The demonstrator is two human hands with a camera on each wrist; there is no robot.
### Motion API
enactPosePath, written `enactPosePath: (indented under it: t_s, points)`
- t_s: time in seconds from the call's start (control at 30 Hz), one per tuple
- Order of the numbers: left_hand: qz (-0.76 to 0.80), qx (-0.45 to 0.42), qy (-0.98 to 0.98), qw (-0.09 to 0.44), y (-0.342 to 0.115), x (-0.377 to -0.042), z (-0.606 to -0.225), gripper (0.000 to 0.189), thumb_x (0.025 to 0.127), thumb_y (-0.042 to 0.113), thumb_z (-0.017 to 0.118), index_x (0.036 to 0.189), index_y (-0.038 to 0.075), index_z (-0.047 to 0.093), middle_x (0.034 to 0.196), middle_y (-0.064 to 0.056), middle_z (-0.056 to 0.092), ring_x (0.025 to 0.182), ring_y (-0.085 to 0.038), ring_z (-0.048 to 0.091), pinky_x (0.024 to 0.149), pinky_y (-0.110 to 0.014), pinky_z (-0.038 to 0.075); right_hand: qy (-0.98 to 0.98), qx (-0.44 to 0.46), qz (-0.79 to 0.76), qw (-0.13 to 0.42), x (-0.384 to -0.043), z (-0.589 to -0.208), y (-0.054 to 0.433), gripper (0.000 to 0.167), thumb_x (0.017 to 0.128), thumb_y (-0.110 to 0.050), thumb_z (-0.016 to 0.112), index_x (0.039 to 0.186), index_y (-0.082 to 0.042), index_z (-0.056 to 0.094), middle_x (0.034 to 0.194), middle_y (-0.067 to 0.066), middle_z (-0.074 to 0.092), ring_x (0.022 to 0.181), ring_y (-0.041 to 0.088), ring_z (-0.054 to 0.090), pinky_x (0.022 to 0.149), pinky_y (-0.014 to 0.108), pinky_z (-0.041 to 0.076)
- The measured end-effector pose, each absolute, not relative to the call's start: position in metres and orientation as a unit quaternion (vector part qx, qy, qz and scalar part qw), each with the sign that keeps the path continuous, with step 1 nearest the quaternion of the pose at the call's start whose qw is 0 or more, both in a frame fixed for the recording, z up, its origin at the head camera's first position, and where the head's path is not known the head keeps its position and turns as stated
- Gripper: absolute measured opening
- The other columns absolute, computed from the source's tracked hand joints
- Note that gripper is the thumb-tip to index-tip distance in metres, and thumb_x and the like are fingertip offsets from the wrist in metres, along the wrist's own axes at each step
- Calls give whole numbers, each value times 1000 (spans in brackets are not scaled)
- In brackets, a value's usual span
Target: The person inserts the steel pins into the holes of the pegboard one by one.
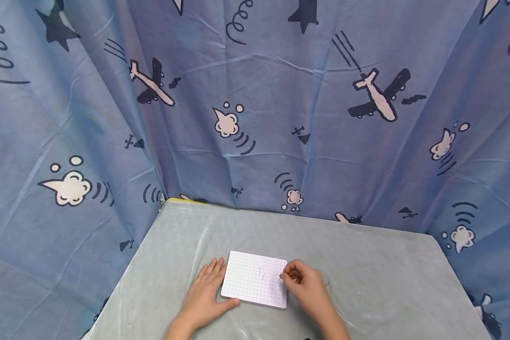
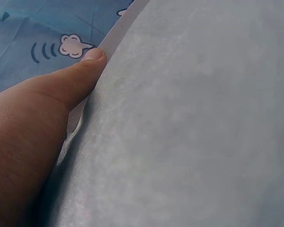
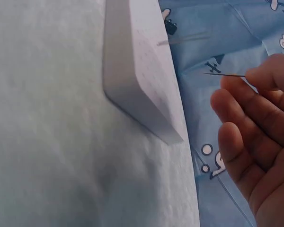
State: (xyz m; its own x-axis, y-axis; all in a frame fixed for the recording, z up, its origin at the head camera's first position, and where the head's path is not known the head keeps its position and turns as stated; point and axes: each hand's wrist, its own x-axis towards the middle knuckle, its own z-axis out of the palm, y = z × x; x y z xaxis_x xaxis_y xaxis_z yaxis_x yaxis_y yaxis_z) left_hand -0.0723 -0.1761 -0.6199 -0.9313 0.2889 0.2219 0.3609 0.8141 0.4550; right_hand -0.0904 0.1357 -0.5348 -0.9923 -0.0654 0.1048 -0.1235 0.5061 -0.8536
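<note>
A white board with a grid of small dots or holes lies on the grey cloth. Two thin needles stand up from its middle, blurred in the right wrist view. My left hand rests at the board's left side, fingers extended, its thumb against the front edge; the left wrist view shows that thumb on the board's side. Over the board's right edge, my right hand pinches another thin needle between thumb and forefinger. Its point sticks out, apart from the board.
Grey cloth covers the table. A blue patterned curtain hangs behind it and along the sides. Faint thin lines show on the cloth right of my right hand; what they are is unclear. A yellow strip lies at the far left corner.
</note>
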Motion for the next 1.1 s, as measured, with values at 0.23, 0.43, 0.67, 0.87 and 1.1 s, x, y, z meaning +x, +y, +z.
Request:
enactPosePath:
  t_s: [0.23, 0.43, 0.67, 0.87, 1.1]
  points:
    - [-250, -168, -951, 69, -176, -72, -620, 109, 86, 81, 72, 164, 8, 50, 172, -8, 42, 163, -30, 31, 136, -41, 15, -864, 98, 493, 11, -91, -544, 127, 27, 92, 3, 83, 89, -21, 71, 80, -12, 71, 70, 7, 62, 62, 22, 52]
    - [-250, -170, -951, 70, -176, -72, -619, 109, 87, 81, 72, 164, 7, 50, 173, -8, 42, 163, -30, 31, 136, -41, 14, -864, 130, 486, 5, -91, -549, 120, 21, 94, -2, 83, 91, -19, 71, 81, -12, 71, 70, 6, 62, 61, 22, 54]
    - [-248, -170, -951, 70, -177, -73, -619, 109, 87, 80, 72, 164, 6, 50, 173, -9, 42, 164, -29, 31, 136, -42, 15, -880, 122, 459, -4, -93, -553, 116, 22, 96, -5, 84, 91, -22, 70, 81, -14, 70, 67, 5, 59, 61, 22, 53]
    - [-245, -170, -951, 76, -178, -73, -621, 109, 87, 80, 73, 164, 6, 50, 172, -9, 43, 163, -29, 31, 136, -43, 18, -887, 118, 446, -9, -95, -553, 114, 22, 96, -6, 84, 91, -23, 70, 80, -15, 68, 66, 4, 58, 60, 22, 52]
    - [-239, -172, -953, 76, -178, -73, -622, 111, 86, 83, 70, 164, 7, 50, 173, -7, 42, 164, -27, 30, 136, -41, 16, -894, 125, 430, -6, -96, -554, 111, 23, 95, -7, 84, 89, -24, 70, 77, -16, 66, 65, 3, 56, 60, 21, 51]
